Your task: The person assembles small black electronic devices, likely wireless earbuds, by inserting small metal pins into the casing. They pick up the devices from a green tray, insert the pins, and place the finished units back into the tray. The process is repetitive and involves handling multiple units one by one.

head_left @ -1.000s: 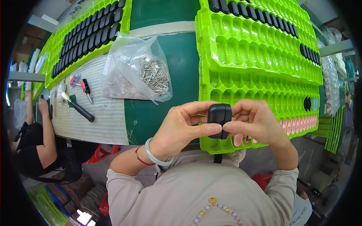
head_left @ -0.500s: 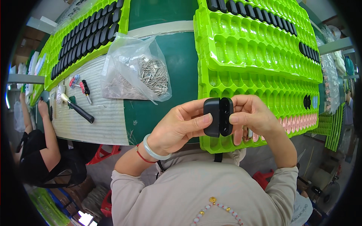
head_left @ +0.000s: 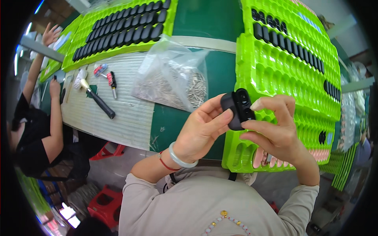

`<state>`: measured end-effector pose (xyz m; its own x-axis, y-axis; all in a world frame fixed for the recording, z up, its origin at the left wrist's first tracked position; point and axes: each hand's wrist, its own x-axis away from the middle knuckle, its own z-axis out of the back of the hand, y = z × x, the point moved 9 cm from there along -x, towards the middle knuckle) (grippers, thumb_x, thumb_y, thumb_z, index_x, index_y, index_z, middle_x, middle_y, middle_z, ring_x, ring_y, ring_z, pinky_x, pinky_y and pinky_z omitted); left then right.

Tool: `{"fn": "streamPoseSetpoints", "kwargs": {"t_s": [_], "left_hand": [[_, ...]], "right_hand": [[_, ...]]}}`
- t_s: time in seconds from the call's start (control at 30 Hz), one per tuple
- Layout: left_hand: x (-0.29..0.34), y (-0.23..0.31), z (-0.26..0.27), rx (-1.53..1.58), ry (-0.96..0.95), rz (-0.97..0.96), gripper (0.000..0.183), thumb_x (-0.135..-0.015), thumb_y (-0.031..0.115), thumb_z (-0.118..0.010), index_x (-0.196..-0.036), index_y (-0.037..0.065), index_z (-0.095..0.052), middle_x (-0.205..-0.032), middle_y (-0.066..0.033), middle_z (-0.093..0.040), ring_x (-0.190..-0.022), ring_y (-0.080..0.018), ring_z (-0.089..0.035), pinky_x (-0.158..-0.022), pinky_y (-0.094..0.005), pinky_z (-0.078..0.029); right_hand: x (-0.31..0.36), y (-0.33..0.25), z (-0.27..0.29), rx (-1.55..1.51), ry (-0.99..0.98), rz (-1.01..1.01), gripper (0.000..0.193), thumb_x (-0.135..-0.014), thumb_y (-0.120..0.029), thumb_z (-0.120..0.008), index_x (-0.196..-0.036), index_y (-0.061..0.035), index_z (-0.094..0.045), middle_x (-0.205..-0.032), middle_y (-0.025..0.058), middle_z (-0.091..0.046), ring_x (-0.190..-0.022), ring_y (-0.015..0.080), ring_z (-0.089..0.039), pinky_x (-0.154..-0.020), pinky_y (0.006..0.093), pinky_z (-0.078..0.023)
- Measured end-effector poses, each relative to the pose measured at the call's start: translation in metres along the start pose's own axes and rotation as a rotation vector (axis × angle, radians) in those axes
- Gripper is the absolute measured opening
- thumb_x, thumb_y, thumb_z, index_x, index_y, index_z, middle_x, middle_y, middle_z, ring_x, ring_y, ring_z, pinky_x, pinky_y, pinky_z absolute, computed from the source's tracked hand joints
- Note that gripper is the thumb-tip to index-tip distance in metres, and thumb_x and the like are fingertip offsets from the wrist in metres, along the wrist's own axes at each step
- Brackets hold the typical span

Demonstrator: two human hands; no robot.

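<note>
A black case [head_left: 230, 107], shaped like an earbud charging case, is tilted in front of me. Its glossy inner part [head_left: 244, 103] with rounded hollows faces right, against the matte shell. My left hand [head_left: 206, 122] grips the shell from the left, thumb on its front and fingers behind. Beside the right edge is my right hand [head_left: 277, 128], fingers apart. Its thumb and forefinger tips lie close to the inner part; whether they touch it I cannot tell.
Bright green trays [head_left: 246, 65] on the right hold black cases and pink pieces [head_left: 258, 158]. A clear bag of metal pins [head_left: 197, 88], a black-handled brush [head_left: 100, 104] and a screwdriver [head_left: 112, 83] lie left. Another tray [head_left: 118, 46] stands behind them. A co-worker [head_left: 43, 126] sits at far left.
The case has tilted, and its inner part now faces me more. My right fingers have spread from their hold on it. The view has shifted left; the co-worker has raised an arm.
</note>
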<state>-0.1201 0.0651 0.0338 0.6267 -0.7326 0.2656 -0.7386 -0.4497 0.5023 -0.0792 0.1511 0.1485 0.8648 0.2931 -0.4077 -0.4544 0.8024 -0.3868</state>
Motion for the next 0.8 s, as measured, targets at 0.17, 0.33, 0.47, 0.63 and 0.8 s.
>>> {"fn": "streamPoseSetpoints", "kwargs": {"t_s": [0.17,0.33,0.47,0.63,0.8], "left_hand": [[-0.007,0.033,0.002,-0.207,0.065,-0.323,0.033,-0.09,0.009,-0.052,-0.122,0.0,-0.044,-0.111,-0.0061,-0.055,-0.101,-0.0146,-0.055,-0.087,-0.0304,-0.046],[0.031,0.101,-0.021,-1.911,0.261,-0.988,0.023,-0.076,0.007,-0.063,-0.096,-0.001,-0.055,-0.098,-0.014,-0.055,-0.091,-0.0291,-0.056,-0.076,-0.0356,-0.048],[-0.001,0.092,0.016,-2.027,0.322,-0.743,0.014,-0.073,0.009,-0.063,-0.079,0.002,-0.053,-0.083,-0.0133,-0.052,-0.077,-0.0314,-0.055,-0.066,-0.0393,-0.046],[-0.009,0.096,0.031,-1.95,0.363,-0.73,0.01,-0.073,0.01,-0.066,-0.078,0.004,-0.061,-0.08,-0.0109,-0.057,-0.073,-0.0299,-0.057,-0.066,-0.0362,-0.046],[-0.004,0.099,0.038,-1.838,0.35,-0.746,0.008,-0.074,0.009,-0.066,-0.076,0.005,-0.059,-0.076,-0.0118,-0.057,-0.07,-0.03,-0.057,-0.061,-0.0362,-0.046]], "right_hand": [[-0.03,0.009,-0.002,0.097,0.006,0.074,0.018,-0.059,-0.01,-0.075,-0.074,-0.0113,-0.065,-0.098,0.0035,-0.051,-0.09,0.0257,-0.044,-0.077,0.0374,-0.034],[-0.116,0.083,-0.005,0.233,0.137,0.117,0.011,-0.068,-0.022,-0.071,-0.073,-0.0121,-0.068,-0.086,0.001,-0.051,-0.084,0.0238,-0.042,-0.076,0.0351,-0.033],[-0.182,0.191,-0.041,0.318,0.211,0.01,0.015,-0.066,-0.024,-0.074,-0.077,-0.015,-0.07,-0.081,-0.0001,-0.055,-0.083,0.0238,-0.045,-0.077,0.0348,-0.035],[-0.222,0.263,-0.073,0.376,0.203,-0.2,0.014,-0.065,-0.028,-0.074,-0.075,-0.0181,-0.072,-0.081,-0.0005,-0.059,-0.088,0.0254,-0.045,-0.076,0.0395,-0.034],[-0.23,0.275,-0.1,0.345,0.118,-0.328,0.015,-0.065,-0.028,-0.074,-0.075,-0.0171,-0.073,-0.076,0.0017,-0.063,-0.088,0.0278,-0.045,-0.073,0.0393,-0.033]]}}
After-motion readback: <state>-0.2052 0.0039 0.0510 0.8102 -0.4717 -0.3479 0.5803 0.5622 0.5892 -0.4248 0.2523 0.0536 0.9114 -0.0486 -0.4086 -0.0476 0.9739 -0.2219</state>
